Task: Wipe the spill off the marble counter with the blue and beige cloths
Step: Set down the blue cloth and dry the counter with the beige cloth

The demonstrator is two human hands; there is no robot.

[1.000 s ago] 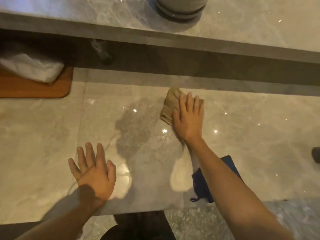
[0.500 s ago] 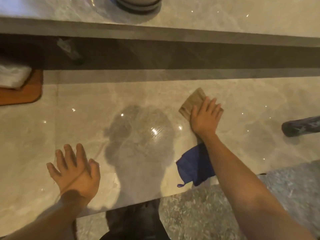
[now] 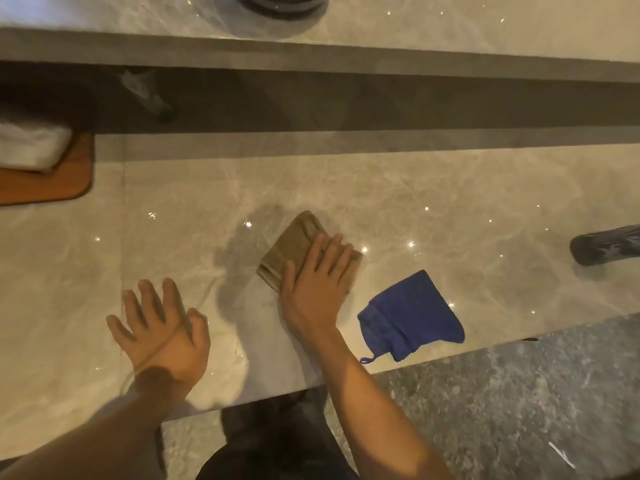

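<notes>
Wiping step: right hand [image 3: 313, 282] flat, pressing beige cloth [image 3: 294, 251] on worktop [image 3: 450, 209]; left hand [image 3: 161, 327] spread, empty. Blue cloth [image 3: 412, 315] idle beside right forearm. Next likely: sweep toward left hand.

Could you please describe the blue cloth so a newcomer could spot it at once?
On the marble counter, look near its front edge, right of the right hand. The blue cloth lies there untouched, crumpled, with a small loop; the beige cloth sits under that hand.

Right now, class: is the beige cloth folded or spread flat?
Folded: the beige cloth shows stacked layered edges beneath the right hand.
</notes>
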